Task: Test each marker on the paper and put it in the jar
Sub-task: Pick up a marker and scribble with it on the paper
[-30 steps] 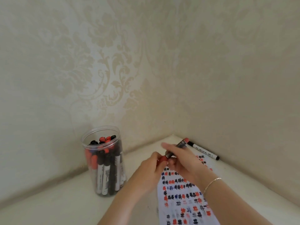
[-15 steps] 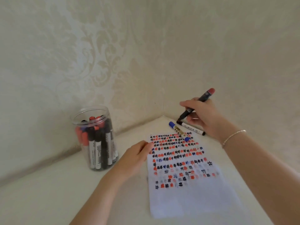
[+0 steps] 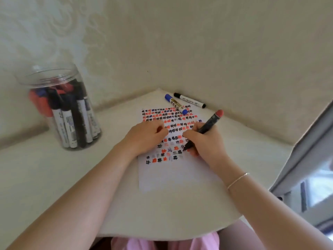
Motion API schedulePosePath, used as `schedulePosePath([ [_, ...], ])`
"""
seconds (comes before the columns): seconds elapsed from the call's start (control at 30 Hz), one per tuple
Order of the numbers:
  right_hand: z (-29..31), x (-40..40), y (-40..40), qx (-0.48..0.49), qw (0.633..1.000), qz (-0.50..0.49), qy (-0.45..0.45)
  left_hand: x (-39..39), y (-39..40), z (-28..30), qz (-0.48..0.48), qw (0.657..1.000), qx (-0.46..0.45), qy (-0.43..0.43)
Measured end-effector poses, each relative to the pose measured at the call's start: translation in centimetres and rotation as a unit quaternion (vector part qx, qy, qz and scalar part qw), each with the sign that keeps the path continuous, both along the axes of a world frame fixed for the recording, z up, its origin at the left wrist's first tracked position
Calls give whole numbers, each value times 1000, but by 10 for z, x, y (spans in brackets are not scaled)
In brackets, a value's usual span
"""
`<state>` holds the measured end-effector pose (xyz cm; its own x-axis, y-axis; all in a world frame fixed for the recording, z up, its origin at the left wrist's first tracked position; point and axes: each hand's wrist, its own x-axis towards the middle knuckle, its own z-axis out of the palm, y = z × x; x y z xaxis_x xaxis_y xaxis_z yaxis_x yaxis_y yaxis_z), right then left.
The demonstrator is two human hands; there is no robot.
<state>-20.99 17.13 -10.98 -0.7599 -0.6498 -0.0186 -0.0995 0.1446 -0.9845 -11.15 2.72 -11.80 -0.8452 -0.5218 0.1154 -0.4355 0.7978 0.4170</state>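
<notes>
From the head camera, the right hand (image 3: pixel 207 141) has its fingers wrapped around a black marker (image 3: pixel 203 129) with a red end, tip down on the paper (image 3: pixel 176 174). The left hand (image 3: pixel 146 136) rests on the paper with fingers curled; it may pinch something red, too small to tell. A blue marker (image 3: pixel 176 104) lies across the paper's top edge, a black-capped marker (image 3: pixel 189 100) just behind it. The jar (image 3: pixel 61 107) full of markers stands far to the left.

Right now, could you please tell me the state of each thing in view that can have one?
Red-ended marker: uncapped, tip on the paper, gripped by right hand.
Left hand: curled, resting on the paper.
Paper: flat, upper part covered in test marks.
Blue marker: capped, lying across the paper's top edge.
Black marker: capped, lying on the table.
Jar: open, holding many markers.
</notes>
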Motion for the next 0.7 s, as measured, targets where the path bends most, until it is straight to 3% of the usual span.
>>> schedulePosePath([
  [0.33, -18, -5, -7, 41, 990, -77, 111, -2, -5, -7, 10, 1000, -20, 22],
  [0.7, -16, -16, 3, 38, 989, -105, 97, -2, -7, -9, 11, 999, -28, 27],
])
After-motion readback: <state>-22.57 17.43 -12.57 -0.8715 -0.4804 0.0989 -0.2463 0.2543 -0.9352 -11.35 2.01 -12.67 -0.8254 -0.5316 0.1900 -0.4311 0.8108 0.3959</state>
